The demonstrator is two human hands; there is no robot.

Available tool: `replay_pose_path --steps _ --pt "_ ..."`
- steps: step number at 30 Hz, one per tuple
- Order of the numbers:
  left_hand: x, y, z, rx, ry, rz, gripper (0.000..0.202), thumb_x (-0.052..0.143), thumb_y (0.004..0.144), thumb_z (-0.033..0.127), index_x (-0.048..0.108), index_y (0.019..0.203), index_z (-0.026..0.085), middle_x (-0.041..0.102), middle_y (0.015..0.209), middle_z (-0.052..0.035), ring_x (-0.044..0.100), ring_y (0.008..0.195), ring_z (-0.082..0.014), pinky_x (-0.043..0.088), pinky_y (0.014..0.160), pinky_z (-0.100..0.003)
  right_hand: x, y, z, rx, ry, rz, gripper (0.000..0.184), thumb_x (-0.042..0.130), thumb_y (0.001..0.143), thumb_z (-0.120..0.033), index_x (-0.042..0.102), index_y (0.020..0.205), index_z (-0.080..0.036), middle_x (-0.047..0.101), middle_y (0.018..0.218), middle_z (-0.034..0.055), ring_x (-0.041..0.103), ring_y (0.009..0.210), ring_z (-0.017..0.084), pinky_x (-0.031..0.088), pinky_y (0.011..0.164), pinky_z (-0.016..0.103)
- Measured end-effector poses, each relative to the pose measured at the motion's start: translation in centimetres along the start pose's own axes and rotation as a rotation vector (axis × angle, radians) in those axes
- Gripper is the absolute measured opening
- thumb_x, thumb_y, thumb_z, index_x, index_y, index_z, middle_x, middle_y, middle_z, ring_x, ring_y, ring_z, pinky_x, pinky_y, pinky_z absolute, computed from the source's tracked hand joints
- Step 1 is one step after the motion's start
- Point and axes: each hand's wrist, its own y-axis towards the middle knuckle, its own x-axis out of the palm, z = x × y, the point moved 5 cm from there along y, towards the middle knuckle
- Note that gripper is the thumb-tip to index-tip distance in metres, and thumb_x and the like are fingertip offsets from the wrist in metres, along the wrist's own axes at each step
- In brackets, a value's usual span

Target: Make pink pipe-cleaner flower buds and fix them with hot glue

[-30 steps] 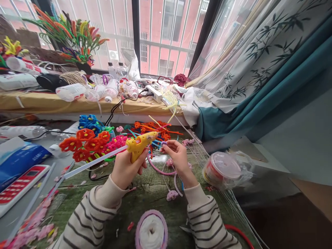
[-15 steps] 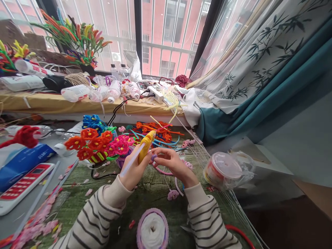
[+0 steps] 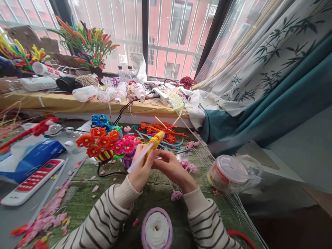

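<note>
My left hand (image 3: 140, 173) is wrapped around a yellow hot glue gun (image 3: 155, 141), its nozzle tilted up and away from me. A translucent glue stick (image 3: 140, 158) juts from the gun's back end. My right hand (image 3: 172, 167) is closed in a pinch close against the left fingers; the small purple piece it held half a second ago is now mostly hidden. Just left of the hands stand pipe-cleaner flowers: pink ones (image 3: 127, 144) in a purple pot (image 3: 128, 160), orange ones (image 3: 98, 141) and blue ones (image 3: 102, 122). Below the hands stands a purple-rimmed roll of white material (image 3: 157, 228).
Orange pipe-cleaner pieces (image 3: 169, 133) lie behind the hands, pink curled ones (image 3: 188, 166) to the right. A plastic-wrapped tub (image 3: 229, 173) stands at the right edge. At left are a red-and-white calculator (image 3: 33, 181), a blue packet (image 3: 46, 152) and pink scraps (image 3: 55, 202). Bottles (image 3: 85, 93) line the sill.
The view has shifted, so the scene sits further right. My hands have drawn closer together, and the purple piece in the right fingers has gone mostly out of sight.
</note>
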Motion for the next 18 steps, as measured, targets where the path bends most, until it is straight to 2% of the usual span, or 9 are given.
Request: replay_pose_path --steps 3,9,13,18 --pt "-0.5 0.0 1.1 0.082 0.108 0.072 0.037 0.040 0.097 0.046 0.062 0.085 0.019 0.057 0.085 -0.0072 0.053 0.087 -0.0235 0.046 0.079 -0.039 0.5 0.0 0.1 -0.006 0.068 0.048 0.027 0.086 0.064 -0.032 0.071 0.080 -0.017 0.070 0.090 0.0026 0.066 0.084 0.018 0.058 0.083 0.037" --pt "-1.0 -0.4 2.6 0.134 0.238 0.128 0.037 0.034 0.100 0.042 0.061 0.089 0.020 0.053 0.087 -0.0074 0.050 0.090 -0.0247 0.044 0.082 -0.042 1.2 0.0 0.3 -0.052 0.134 0.086 0.025 0.086 0.064 -0.032 0.069 0.076 -0.020 0.068 0.084 0.0015 0.065 0.080 0.018 0.059 0.075 0.034" --pt "-1.1 -0.6 2.9 0.148 0.234 0.134 0.034 0.030 0.101 0.034 0.061 0.098 0.020 0.053 0.092 -0.0075 0.052 0.093 -0.0240 0.046 0.085 -0.042 1.4 -0.2 0.6 -0.050 0.191 0.059 0.024 0.085 0.066 -0.032 0.068 0.079 -0.021 0.066 0.083 0.0001 0.064 0.079 0.017 0.058 0.074 0.033" --pt "-0.9 -0.7 3.5 0.188 0.291 0.094 0.034 0.031 0.099 0.026 0.058 0.115 0.014 0.057 0.108 -0.0135 0.055 0.101 -0.0255 0.048 0.090 -0.043 1.8 -0.5 0.3 -0.082 0.219 0.062 0.022 0.087 0.064 -0.029 0.071 0.075 -0.019 0.068 0.081 -0.0001 0.063 0.071 0.013 0.056 0.067 0.025"
